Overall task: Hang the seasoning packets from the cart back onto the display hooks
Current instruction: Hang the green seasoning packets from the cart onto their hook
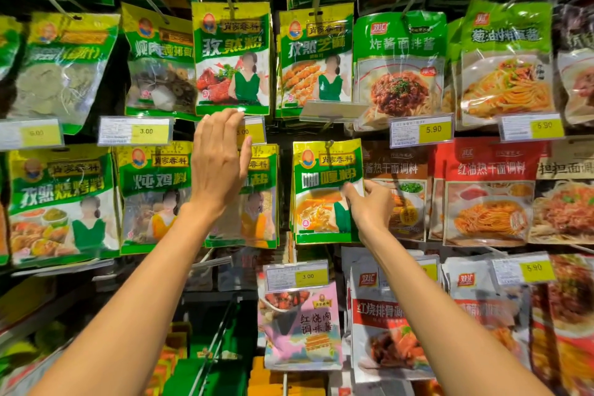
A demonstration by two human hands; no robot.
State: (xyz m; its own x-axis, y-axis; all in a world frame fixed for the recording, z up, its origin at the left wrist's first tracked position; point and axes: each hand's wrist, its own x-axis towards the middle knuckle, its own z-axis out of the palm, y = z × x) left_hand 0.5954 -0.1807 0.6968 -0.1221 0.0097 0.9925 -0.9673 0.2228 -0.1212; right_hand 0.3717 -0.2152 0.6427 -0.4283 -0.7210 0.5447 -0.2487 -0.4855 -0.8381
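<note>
On a display hook [328, 145] at mid-rack hangs the yellow-green seasoning packet [316, 180], its right edge pinched by the right grip [373, 206]; the left grip [218, 157] (fingers straight) lies over a price tag [254, 132].

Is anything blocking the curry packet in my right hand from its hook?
Nothing visible. The right hand pinches the curry packet by its right edge, and the hook meets the packet's top. The price label holder above is tipped up, out of the way. The left hand is off to the side.
</note>
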